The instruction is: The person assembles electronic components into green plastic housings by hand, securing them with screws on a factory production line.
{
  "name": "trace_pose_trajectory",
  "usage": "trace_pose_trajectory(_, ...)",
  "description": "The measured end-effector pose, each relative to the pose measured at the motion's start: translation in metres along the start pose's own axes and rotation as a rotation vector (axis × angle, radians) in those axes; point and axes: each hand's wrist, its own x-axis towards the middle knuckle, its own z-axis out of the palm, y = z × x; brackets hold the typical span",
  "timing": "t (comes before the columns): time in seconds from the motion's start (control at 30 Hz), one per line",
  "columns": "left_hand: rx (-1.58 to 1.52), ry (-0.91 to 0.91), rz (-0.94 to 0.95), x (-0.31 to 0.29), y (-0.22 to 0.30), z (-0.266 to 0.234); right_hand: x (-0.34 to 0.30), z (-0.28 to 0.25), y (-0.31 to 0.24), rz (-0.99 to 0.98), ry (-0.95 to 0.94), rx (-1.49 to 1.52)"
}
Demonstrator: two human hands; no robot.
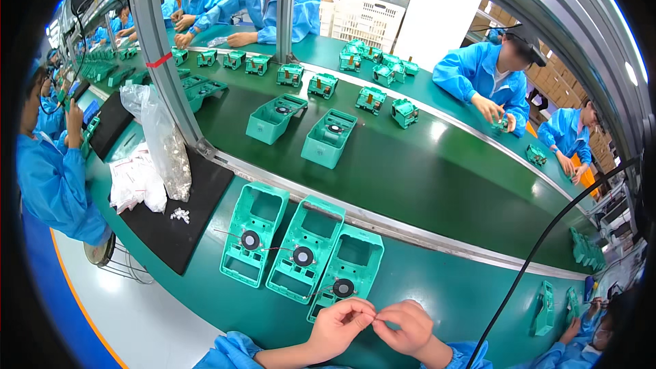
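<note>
My left hand [343,328] and my right hand [406,328] meet at the fingertips near the table's front edge. Thumb and index finger of each are pinched together on something too small to make out. Just beyond them lie three green plastic housings, side by side and slanted: a left one [236,251], a middle one [321,242] and a right one [362,277]. Each carries a small round black fan, the left fan [251,240], the middle fan [303,255] and the right fan [343,288], with thin wires trailing leftward. My left hand is nearest the right housing.
A black mat [195,222] at left holds plastic bags [160,143] and a small heap of white parts [180,214]. Past a metal rail, a green conveyor [444,184] carries housings and small assemblies. A black cable [526,260] crosses at right. Co-workers sit around.
</note>
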Motion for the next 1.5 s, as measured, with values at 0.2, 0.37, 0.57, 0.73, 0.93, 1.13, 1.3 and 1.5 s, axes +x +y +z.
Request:
trace_pose_trajectory(0.2,-0.012,0.033,0.015,-0.002,-0.002,-0.009,0.002,0.010,0.003,0.038,-0.009,0.033)
trace_pose_trajectory(0.37,-0.007,0.113,0.056,-0.007,-0.005,-0.022,0.016,0.019,0.003,0.002,-0.108,-0.077)
trace_pose_trajectory(0.57,0.028,0.163,0.061,-0.015,-0.011,-0.037,0.019,0.032,-0.002,0.042,-0.249,-0.156)
trace_pose_trajectory(0.73,0.541,0.134,0.187,-0.025,0.004,-0.048,0.033,0.038,0.011,0.121,-0.336,-0.276)
trace_pose_trajectory(0.93,1.275,-0.374,0.563,-0.035,-0.041,-0.067,0.055,0.056,0.030,0.265,-0.590,-0.513)
trace_pose_trajectory(1.13,1.306,-0.373,0.574,-0.044,-0.047,-0.074,0.059,0.074,0.032,0.296,-0.717,-0.601)
trace_pose_trajectory(1.3,1.294,-0.360,0.552,-0.046,-0.057,-0.082,0.066,0.087,0.032,0.365,-0.793,-0.589)
trace_pose_trajectory(1.5,1.320,-0.389,0.559,-0.045,-0.056,-0.079,0.066,0.086,0.028,0.366,-0.776,-0.674)
